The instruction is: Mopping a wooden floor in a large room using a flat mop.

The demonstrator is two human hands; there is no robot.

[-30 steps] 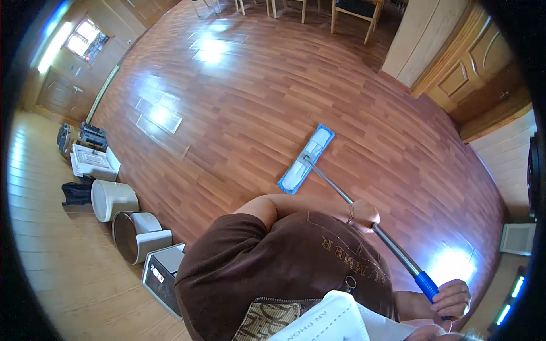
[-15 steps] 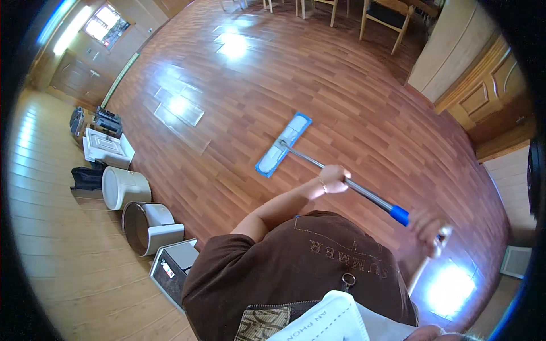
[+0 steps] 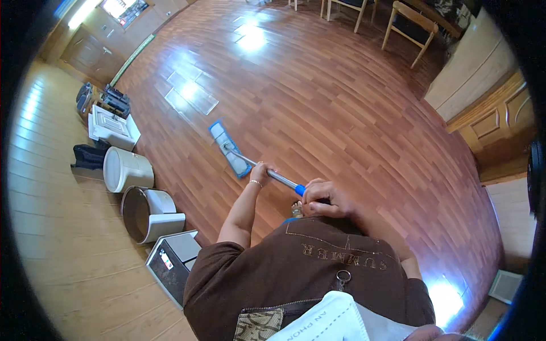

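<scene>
A flat mop [image 3: 230, 149] with a blue-edged, pale rectangular head lies on the reddish wood floor [image 3: 318, 108], left of the middle. Its silver pole slants from the head toward my body. Partway up the pole, my left hand [image 3: 261, 172] is wrapped round the metal shaft. Farther up, my right hand [image 3: 327, 198] closes round the pole's end, just past a blue collar [image 3: 300, 190]. The fingers hide the tip of the handle. One foot [image 3: 297, 209] shows just under my right hand.
Along the left wall stand a black-and-white box-shaped appliance [image 3: 173, 264], a round open-fronted unit [image 3: 153, 213], a white bin [image 3: 128, 169], a white cabinet [image 3: 114, 126] and a dark bag [image 3: 90, 156]. Wooden chairs [image 3: 410, 31] are at the far right, near a wooden door [image 3: 495, 122].
The mop head has swept left and turned, its far end now pointing left. Both hands have moved left with the pole, the right one coming in front of my chest.
</scene>
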